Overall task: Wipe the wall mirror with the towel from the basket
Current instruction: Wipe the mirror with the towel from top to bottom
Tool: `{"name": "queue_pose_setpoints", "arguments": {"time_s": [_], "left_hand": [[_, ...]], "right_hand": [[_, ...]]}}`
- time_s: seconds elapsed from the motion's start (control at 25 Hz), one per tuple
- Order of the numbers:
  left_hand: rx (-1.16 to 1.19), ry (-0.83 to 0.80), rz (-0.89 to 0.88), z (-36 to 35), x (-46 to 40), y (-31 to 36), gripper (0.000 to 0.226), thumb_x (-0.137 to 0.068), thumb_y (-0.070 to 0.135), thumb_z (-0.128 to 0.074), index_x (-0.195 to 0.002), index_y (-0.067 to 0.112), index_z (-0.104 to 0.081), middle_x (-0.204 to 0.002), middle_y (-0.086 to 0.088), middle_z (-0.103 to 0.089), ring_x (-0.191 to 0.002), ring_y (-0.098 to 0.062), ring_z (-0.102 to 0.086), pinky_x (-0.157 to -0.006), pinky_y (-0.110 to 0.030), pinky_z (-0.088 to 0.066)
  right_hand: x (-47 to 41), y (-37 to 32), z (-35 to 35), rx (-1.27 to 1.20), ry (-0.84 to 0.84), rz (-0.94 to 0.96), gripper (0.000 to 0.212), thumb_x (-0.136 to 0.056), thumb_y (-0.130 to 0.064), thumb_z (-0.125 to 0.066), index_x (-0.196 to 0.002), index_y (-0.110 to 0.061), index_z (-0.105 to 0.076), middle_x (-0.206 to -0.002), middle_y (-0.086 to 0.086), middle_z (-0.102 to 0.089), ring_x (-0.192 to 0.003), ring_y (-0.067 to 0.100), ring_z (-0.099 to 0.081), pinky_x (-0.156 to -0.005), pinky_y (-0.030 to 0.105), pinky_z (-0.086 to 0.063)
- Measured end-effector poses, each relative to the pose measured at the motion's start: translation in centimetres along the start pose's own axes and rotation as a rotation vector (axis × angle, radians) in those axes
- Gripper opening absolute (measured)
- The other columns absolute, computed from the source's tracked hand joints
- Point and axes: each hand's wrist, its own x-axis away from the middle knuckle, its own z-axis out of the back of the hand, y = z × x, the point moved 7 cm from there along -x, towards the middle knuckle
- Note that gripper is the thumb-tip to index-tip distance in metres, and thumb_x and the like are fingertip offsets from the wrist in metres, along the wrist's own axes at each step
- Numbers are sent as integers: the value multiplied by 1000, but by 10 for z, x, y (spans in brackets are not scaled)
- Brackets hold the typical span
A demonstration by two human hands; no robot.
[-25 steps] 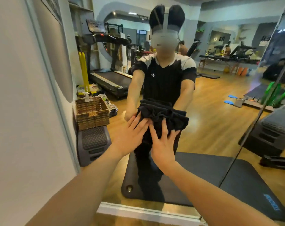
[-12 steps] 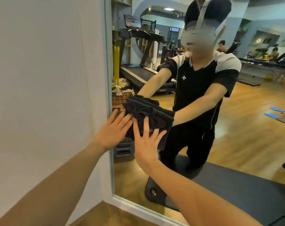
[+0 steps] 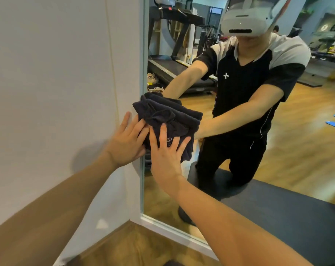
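Glass of the wall mirror [image 3: 182, 192] filled the right of the view, its pale frame [image 3: 143, 54] meeting a white wall [image 3: 57, 73], and the dark towel [image 3: 168, 120] lay bunched against the pane right at that left edge, part of the wad overhanging the frame. Both hands pushed it flat with straight, spread fingers: the left hand [image 3: 127, 143] sat half over the frame and wall with only its fingertips on the cloth, and the right hand [image 3: 165, 152] was pressed on the towel's lower half; neither was curled around the fabric. The main risk, as I judged it, was that the towel, merely pinned and not gripped, could slide out from under the palms or drop if pressure eased on the next stroke; its thick folds could also leave the strip beside the frame unwiped, and the left fingers might smear bare glass. Much was hidden: the basket was not clearly visible, possibly just a woven scrap [image 3: 156, 89] reflected above the towel; the top and right of the mirror were cut off; any streaks or dirt on the pane could not be made out among the reflections of a treadmill [image 3: 172, 68] and a dark mat [image 3: 278, 208].
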Motion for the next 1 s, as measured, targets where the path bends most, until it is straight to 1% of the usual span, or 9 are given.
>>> {"name": "queue_pose_setpoints", "arguments": {"time_s": [0.16,0.24,0.36,0.48,0.56,0.64,0.76,0.84,1.0], "left_hand": [[49,-42,-19,-24,20,18,65,-102,43,-42,-152,1,-39,-157,-27,-39,-148,-51,-29,-122,-68,-17],[81,-30,-19,-35,32,30,61,-103,38,-40,-150,-1,-44,-154,-29,-42,-147,-54,-30,-121,-68,-21],[137,-2,0,-47,43,49,47,-107,21,-42,-146,-6,-49,-148,-34,-47,-142,-58,-35,-116,-69,-30],[185,-2,48,-48,42,69,44,-108,7,-37,-149,-10,-41,-146,-37,-46,-140,-62,-35,-111,-67,-39],[207,35,79,-37,38,84,49,-101,-1,-48,-148,-10,-39,-146,-36,-41,-143,-61,-27,-107,-67,-44],[166,89,37,-35,37,102,44,-100,-7,-47,-144,-13,-43,-142,-35,-40,-147,-58,-18,-107,-68,-42],[176,18,30,-45,34,123,44,-103,-7,-37,-146,-15,-38,-135,-41,-50,-132,-63,-42,-113,-69,-32],[244,-14,53,-50,31,139,41,-103,-5,-38,-142,-15,-43,-130,-42,-51,-121,-65,-48,-110,-70,-34],[344,-114,91,-58,21,187,38,-106,1,-39,-139,-14,-49,-132,-41,-52,-120,-66,-52,-107,-71,-38]], "right_hand": [[26,-1,-20,30,-43,24,81,-93,-33,-54,-164,-23,-16,-169,18,-1,-141,56,-21,-117,76,-20],[44,2,-31,39,-74,46,90,-92,-34,-59,-165,-23,-9,-169,16,13,-144,53,-16,-120,72,-12],[67,14,-41,12,-147,86,98,-93,-30,-63,-166,-25,2,-166,10,35,-152,52,-7,-123,63,3],[82,28,-40,-3,-171,115,96,-95,-24,-61,-166,-26,4,-167,7,32,-157,48,-2,-125,59,7],[89,37,-41,22,-185,139,92,-97,-22,-58,-166,-26,3,-168,7,29,-157,46,-3,-127,58,2],[95,50,-38,47,-170,163,89,-96,-22,-58,-166,-25,-3,-168,8,28,-157,43,-9,-128,56,-5],[108,72,-31,101,-167,234,81,-97,-23,-53,-166,-25,-11,-167,7,32,-156,39,-19,-127,53,-3],[117,94,-24,123,-166,245,81,-95,-23,-56,-165,-26,-15,-169,6,26,-156,38,-21,-127,52,-3],[138,140,-13,153,-238,255,100,-90,-24,-72,-166,-26,-9,-172,6,18,-159,38,-4,-128,54,0]]}}
